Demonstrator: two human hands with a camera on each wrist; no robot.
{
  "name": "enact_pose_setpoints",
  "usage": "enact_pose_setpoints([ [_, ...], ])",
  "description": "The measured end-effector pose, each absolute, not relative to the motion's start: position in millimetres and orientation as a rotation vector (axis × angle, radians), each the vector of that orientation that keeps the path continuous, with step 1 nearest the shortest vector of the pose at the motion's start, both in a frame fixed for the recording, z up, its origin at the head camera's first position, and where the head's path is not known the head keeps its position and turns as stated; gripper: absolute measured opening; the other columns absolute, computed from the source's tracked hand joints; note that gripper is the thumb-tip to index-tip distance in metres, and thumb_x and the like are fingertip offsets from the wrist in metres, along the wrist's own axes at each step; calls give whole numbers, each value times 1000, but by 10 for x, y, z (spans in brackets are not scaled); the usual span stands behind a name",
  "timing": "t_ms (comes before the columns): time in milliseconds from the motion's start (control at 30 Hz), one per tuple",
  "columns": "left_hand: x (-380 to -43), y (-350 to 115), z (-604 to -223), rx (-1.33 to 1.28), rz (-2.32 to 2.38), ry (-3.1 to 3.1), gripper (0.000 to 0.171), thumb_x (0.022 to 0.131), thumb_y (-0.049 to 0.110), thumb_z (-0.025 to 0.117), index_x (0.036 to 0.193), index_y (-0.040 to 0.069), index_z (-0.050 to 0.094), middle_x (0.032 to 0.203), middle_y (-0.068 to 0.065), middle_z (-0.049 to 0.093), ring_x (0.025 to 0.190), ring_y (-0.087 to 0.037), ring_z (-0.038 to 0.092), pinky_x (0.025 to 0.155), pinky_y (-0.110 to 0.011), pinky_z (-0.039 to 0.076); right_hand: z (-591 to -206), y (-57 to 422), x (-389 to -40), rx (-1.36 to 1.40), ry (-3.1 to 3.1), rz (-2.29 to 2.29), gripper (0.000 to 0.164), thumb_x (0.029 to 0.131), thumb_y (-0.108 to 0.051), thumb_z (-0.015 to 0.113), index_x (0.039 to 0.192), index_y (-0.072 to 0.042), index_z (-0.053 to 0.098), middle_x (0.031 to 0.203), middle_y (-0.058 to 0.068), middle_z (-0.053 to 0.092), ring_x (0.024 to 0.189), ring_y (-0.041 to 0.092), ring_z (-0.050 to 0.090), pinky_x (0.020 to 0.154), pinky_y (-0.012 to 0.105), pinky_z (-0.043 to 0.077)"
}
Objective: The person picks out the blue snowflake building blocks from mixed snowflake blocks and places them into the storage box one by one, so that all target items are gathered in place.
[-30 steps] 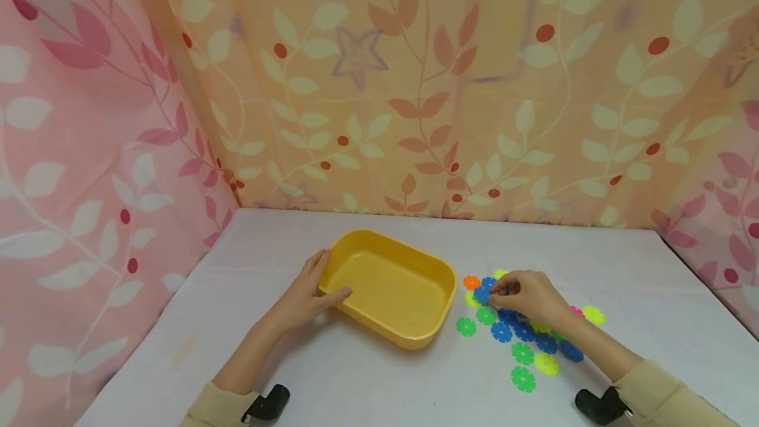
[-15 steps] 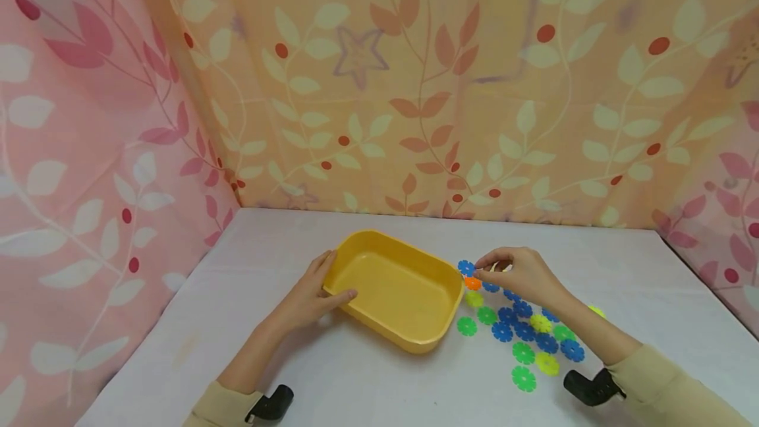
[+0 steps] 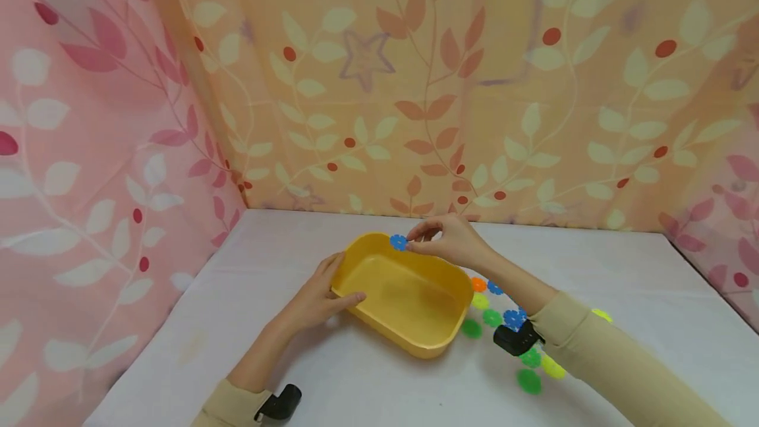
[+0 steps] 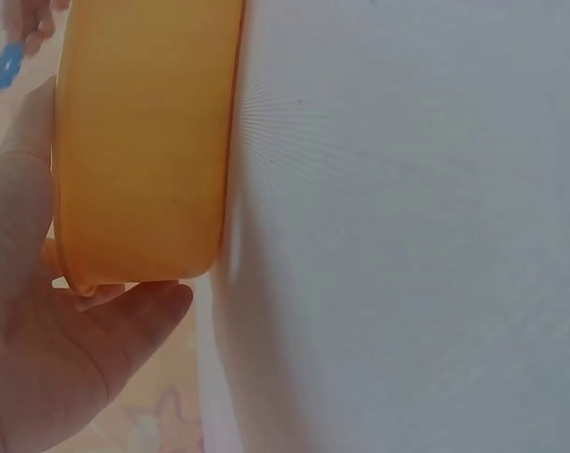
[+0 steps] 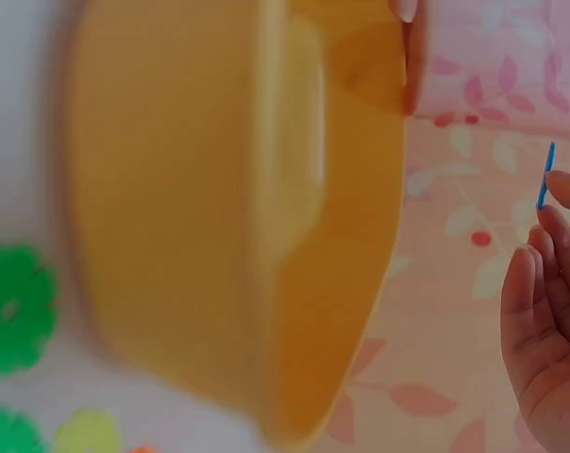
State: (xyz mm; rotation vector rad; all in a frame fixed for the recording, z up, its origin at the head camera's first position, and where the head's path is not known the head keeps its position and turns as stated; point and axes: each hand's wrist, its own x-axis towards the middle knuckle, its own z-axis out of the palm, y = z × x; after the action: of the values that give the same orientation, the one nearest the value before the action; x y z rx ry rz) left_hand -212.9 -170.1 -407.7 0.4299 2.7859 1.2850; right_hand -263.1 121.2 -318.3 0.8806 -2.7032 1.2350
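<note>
Blue flower-shaped disc (image 3: 398,242) is edge-pinched by my right hand (image 3: 449,240) above the yellow tub (image 3: 400,288) at twelve o'clock, my left hand (image 3: 320,298) gripping its nine-o'clock rim, presumably for steadiness.

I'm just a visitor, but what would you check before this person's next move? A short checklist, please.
1. Right hand pinches blue disc: ok.
2. Left hand grips yellow tray: ok.
3. Disc apart from tray: ok; wrist views show a gap.
4. Disc directly above tray's opening: cannot tell; head view shows it against the far rim.
5. Loose discs fully visible: not ok; the right sleeve partly hides some.
</note>
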Motion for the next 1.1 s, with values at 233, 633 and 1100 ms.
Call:
enact_pose_setpoints([
  [233,-2136,-1674,-4087,458,1333,2774,100,83,48,75,155,7,21,157,-10,23,115,-25,55,86,-33,53,-3246,764,-2880,1074,-2652,1304,15,83,-25,79,92,-13,77,82,-6,70,79,12,64,76,27,53],
  [633,-2146,-1675,-4085,454,1315,2778,100,82,51,74,156,11,21,156,-4,24,113,-21,57,86,-29,52,-3654,489,-3198,1405,-2780,1091,10,84,-20,79,90,-12,76,82,-9,70,75,5,63,72,22,53],
  [1100,-2145,-1739,-4087,499,1248,2819,103,82,53,74,156,9,19,158,-8,20,138,-33,34,109,-53,31,-3974,227,-3262,1491,-2932,1007,9,85,-14,77,92,-10,75,84,-8,68,78,6,60,76,20,51],
])
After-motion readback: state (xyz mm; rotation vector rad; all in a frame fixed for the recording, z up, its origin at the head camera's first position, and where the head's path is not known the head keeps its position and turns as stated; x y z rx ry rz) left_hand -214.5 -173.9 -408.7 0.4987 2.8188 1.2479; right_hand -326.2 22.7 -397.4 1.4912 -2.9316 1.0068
